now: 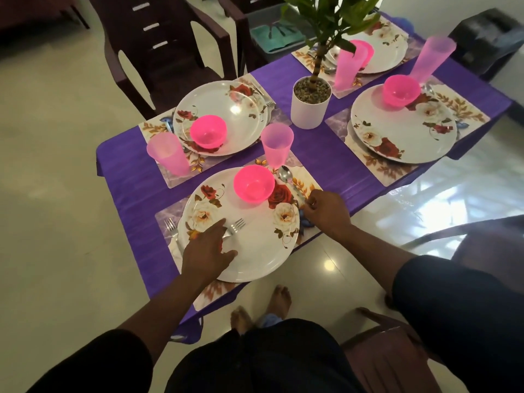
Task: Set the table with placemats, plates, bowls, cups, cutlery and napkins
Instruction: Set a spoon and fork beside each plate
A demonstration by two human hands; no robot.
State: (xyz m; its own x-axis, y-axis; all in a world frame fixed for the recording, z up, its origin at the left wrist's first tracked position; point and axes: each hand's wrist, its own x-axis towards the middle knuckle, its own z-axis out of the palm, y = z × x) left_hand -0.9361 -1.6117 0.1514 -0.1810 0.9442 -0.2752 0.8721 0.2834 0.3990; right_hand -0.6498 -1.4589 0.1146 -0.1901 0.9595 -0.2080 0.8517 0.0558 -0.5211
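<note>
Dark sleeves pushed above the elbows, bare forearms, dark clothing, bare feet [262, 309].

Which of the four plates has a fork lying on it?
The nearest plate, under the left hand: a fork rests on it. The other three plates carry none.

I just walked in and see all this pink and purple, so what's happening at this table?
A person is setting a purple-clothed table for four. Their left hand holds a metal fork over the nearest white floral plate, while their right hand grips the handle of a metal spoon beside it. A pink plastic bowl sits on that plate, a pink tumbler behind it.
</note>
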